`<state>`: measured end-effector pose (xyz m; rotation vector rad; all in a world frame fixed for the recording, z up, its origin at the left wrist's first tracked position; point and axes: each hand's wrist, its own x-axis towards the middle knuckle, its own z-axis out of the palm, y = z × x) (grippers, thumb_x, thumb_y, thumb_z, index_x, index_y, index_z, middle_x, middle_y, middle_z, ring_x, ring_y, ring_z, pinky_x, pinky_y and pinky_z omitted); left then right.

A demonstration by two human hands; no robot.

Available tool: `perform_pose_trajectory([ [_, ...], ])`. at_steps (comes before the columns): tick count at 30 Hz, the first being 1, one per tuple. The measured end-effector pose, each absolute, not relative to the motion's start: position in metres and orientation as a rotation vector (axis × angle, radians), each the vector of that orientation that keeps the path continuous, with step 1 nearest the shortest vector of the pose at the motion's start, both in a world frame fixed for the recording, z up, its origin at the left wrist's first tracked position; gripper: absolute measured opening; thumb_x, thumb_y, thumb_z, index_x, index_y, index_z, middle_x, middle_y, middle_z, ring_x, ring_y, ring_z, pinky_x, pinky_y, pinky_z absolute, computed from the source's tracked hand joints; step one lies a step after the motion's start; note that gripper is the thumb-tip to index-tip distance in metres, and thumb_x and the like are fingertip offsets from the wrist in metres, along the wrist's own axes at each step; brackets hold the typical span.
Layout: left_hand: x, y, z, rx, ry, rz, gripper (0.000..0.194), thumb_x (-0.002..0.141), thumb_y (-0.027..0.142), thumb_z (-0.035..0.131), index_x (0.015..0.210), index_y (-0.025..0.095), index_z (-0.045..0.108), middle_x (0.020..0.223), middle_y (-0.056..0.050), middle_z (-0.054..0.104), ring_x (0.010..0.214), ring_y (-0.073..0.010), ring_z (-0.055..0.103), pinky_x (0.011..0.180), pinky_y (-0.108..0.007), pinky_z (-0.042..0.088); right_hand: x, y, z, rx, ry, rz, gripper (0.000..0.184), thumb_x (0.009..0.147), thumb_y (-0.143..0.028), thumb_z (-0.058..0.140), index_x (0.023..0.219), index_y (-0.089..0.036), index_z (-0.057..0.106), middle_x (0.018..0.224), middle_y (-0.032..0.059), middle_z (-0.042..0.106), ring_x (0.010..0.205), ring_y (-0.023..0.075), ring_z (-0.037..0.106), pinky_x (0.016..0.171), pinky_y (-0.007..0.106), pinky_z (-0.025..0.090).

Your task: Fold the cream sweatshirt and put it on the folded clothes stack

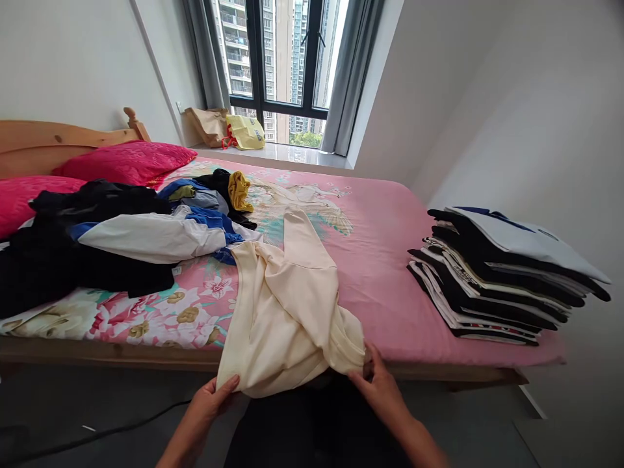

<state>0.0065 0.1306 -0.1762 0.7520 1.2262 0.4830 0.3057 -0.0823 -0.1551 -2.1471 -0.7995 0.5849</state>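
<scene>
A cream knitted garment lies crumpled over the front edge of the bed, one sleeve stretching back toward the middle. My left hand pinches its lower left hem. My right hand grips the bunched fabric at its lower right corner. Both hands are closed on the cloth at the bed's near edge.
A pink floral bedsheet covers the wooden bed. A heap of unfolded dark, white and blue clothes lies at the left, by two pink pillows. A stack of folded clothes sits at the right. Bags stand on the windowsill.
</scene>
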Motion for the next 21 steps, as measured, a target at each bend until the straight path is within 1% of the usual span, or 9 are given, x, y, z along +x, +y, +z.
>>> perform_pose_trajectory([
  [3, 0.007, 0.13, -0.174, 0.795, 1.238, 0.476, 0.028, 0.06, 0.028, 0.082, 0.079, 0.014, 0.066, 0.066, -0.004, 0.071, 0.057, -0.0145, 0.065, 0.055, -0.022, 0.05, 0.316, -0.07, -0.139, -2.015, -1.043, 0.816, 0.032, 0.08, -0.043, 0.053, 0.103, -0.021, 0.06, 0.069, 0.0001, 0.063, 0.063, 0.0178, 0.06, 0.061, 0.028, 0.045],
  [4, 0.007, 0.13, -0.173, 0.809, 1.254, 0.485, 0.029, 0.059, 0.028, 0.082, 0.08, 0.014, 0.067, 0.066, -0.004, 0.071, 0.056, -0.0147, 0.065, 0.053, -0.022, 0.049, 0.33, -0.061, -0.121, -1.915, -1.06, 0.899, 0.027, 0.079, -0.041, 0.055, 0.094, -0.02, 0.061, 0.066, -0.0002, 0.063, 0.06, 0.0168, 0.059, 0.058, 0.027, 0.044],
  [6, 0.006, 0.129, -0.172, 0.837, 1.255, 0.501, 0.031, 0.058, 0.03, 0.082, 0.08, 0.014, 0.067, 0.067, -0.004, 0.071, 0.057, -0.0155, 0.065, 0.053, -0.022, 0.049, 0.368, -0.04, -0.077, -1.655, -0.91, 0.901, 0.027, 0.071, -0.04, 0.065, 0.089, -0.019, 0.06, 0.071, -0.0001, 0.064, 0.062, 0.0155, 0.059, 0.057, 0.026, 0.046],
  [9, 0.004, 0.129, -0.174, 0.831, 1.198, 0.487, 0.032, 0.059, 0.032, 0.081, 0.081, 0.013, 0.068, 0.069, -0.005, 0.071, 0.062, -0.0163, 0.066, 0.059, -0.023, 0.051, 0.422, -0.019, -0.011, -1.135, -0.422, 0.367, 0.028, 0.071, -0.039, 0.064, 0.092, -0.023, 0.054, 0.084, 0.0002, 0.066, 0.077, 0.0159, 0.062, 0.069, 0.031, 0.051],
  [11, 0.004, 0.128, -0.18, 0.791, 1.21, 0.47, 0.03, 0.061, 0.031, 0.081, 0.081, 0.013, 0.067, 0.069, -0.005, 0.071, 0.061, -0.016, 0.066, 0.059, -0.023, 0.051, 0.437, -0.015, 0.007, -0.937, -0.241, 0.138, 0.026, 0.07, -0.036, 0.063, 0.092, -0.025, 0.053, 0.084, -0.0006, 0.066, 0.078, 0.0161, 0.063, 0.071, 0.033, 0.052],
  [13, 0.004, 0.127, -0.186, 0.757, 1.253, 0.503, 0.029, 0.06, 0.027, 0.081, 0.081, 0.013, 0.066, 0.065, -0.004, 0.07, 0.057, -0.0151, 0.065, 0.056, -0.022, 0.05, 0.426, -0.021, -0.007, -0.994, -0.22, 0.158, 0.025, 0.068, -0.037, 0.066, 0.087, -0.024, 0.055, 0.073, -0.002, 0.063, 0.068, 0.0148, 0.061, 0.065, 0.031, 0.053],
  [16, 0.005, 0.125, -0.191, 0.796, 1.246, 0.587, 0.034, 0.055, 0.02, 0.084, 0.082, 0.015, 0.065, 0.061, -0.001, 0.069, 0.054, -0.0138, 0.063, 0.053, -0.021, 0.05, 0.376, -0.04, -0.075, -1.436, -0.313, 0.585, 0.035, 0.062, -0.047, 0.072, 0.075, -0.018, 0.058, 0.065, 0.0002, 0.061, 0.056, 0.0122, 0.056, 0.051, 0.024, 0.048],
  [18, 0.006, 0.126, -0.187, 0.84, 1.231, 0.572, 0.034, 0.053, 0.018, 0.085, 0.081, 0.014, 0.067, 0.062, -0.002, 0.069, 0.054, -0.0141, 0.064, 0.054, -0.02, 0.05, 0.335, -0.051, -0.124, -1.75, -0.31, 0.93, 0.046, 0.062, -0.056, 0.069, 0.084, -0.016, 0.062, 0.07, 0.0042, 0.064, 0.054, 0.014, 0.056, 0.044, 0.025, 0.045],
  [21, 0.011, 0.129, -0.171, 0.881, 1.213, 0.48, 0.024, 0.059, 0.024, 0.082, 0.075, 0.012, 0.069, 0.066, -0.006, 0.071, 0.058, -0.0163, 0.065, 0.056, -0.022, 0.051, 0.285, -0.054, -0.168, -1.844, -0.346, 1.078, 0.056, 0.066, -0.062, 0.063, 0.097, -0.015, 0.063, 0.089, 0.0096, 0.068, 0.072, 0.0201, 0.063, 0.05, 0.027, 0.047],
])
